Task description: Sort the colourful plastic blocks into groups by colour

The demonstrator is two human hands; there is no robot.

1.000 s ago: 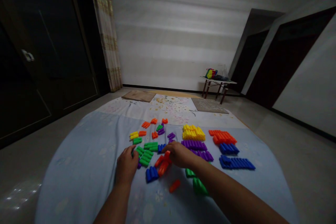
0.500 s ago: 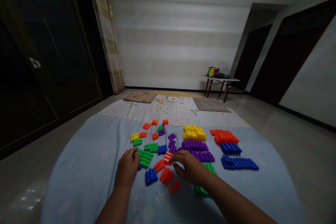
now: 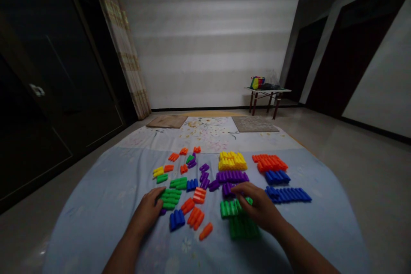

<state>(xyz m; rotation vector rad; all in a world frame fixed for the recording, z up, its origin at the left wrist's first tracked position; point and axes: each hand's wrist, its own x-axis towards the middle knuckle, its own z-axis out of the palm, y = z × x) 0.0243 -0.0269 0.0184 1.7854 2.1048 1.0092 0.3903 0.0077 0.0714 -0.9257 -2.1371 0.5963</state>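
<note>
My left hand (image 3: pixel 149 207) rests at the left edge of a group of green pieces (image 3: pixel 171 199), its fingers curled; what it grips, if anything, is hidden. My right hand (image 3: pixel 257 205) hovers over the right end of a short purple row (image 3: pixel 227 190), thumb and index finger near each other, with the tips too small to read. Below that hand lie a green row (image 3: pixel 226 209) and a darker green block of pieces (image 3: pixel 243 227). Between the hands are loose orange pieces (image 3: pixel 199 195), a blue group (image 3: pixel 177 220) and small purple pieces (image 3: pixel 204 176).
Yellow pieces (image 3: pixel 232 161) are stacked behind a longer purple row (image 3: pixel 232 176). Orange rows (image 3: pixel 270 163) and blue rows (image 3: pixel 292 195) lie to the right. Two flat mats (image 3: pixel 167 121) (image 3: pixel 254 123) sit at the table's far edge. A small table (image 3: pixel 268 90) stands beyond.
My right hand has moved right, from the orange pieces to the short purple row. My left hand stays beside the green pieces. The whole view has shifted slightly.
</note>
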